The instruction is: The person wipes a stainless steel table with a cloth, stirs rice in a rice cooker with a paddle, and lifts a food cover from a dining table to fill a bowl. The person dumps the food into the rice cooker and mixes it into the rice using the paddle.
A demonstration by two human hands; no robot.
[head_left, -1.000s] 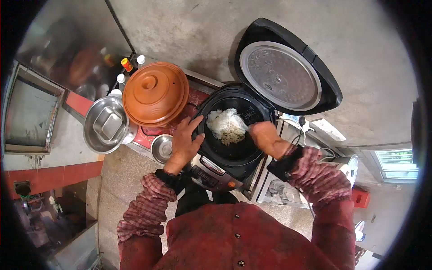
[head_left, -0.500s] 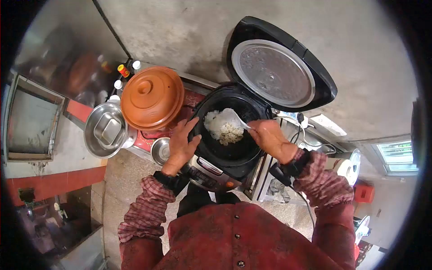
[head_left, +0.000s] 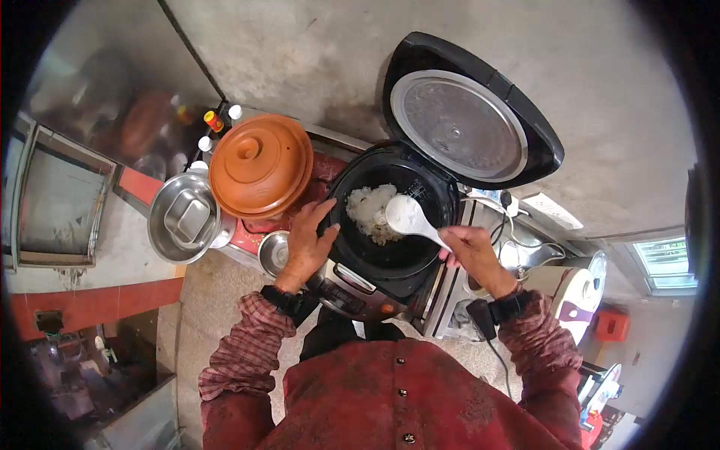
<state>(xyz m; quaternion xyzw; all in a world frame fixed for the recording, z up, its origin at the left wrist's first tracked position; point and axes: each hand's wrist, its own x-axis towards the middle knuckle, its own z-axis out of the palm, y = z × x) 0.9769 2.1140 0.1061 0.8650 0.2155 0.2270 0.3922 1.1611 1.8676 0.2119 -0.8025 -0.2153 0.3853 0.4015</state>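
Note:
My right hand (head_left: 478,256) is closed around the handle of a white rice paddle (head_left: 409,216). The paddle's bowl is above a clump of cooked rice (head_left: 367,208), with some grains stuck to its face; whether it touches the clump I cannot tell. The rice lies in the dark inner pot of a rice cooker (head_left: 352,289), whose lid (head_left: 459,126) stands raised at the back. My left hand (head_left: 306,240) rests at the cooker's left rim, fingers and thumb spread apart.
Left of the cooker are an orange clay pot with its lid (head_left: 261,161), a steel basin (head_left: 178,232), and a small metal bowl (head_left: 274,250). Bottles stand behind them. On the right are cables (head_left: 504,375), a power strip (head_left: 551,210) and a white-and-purple appliance (head_left: 576,300).
My right hand has drawn the paddle a little right and toward me, off the top of the rice, and turned it. My left hand remains at the rim. The camera view has shifted slightly.

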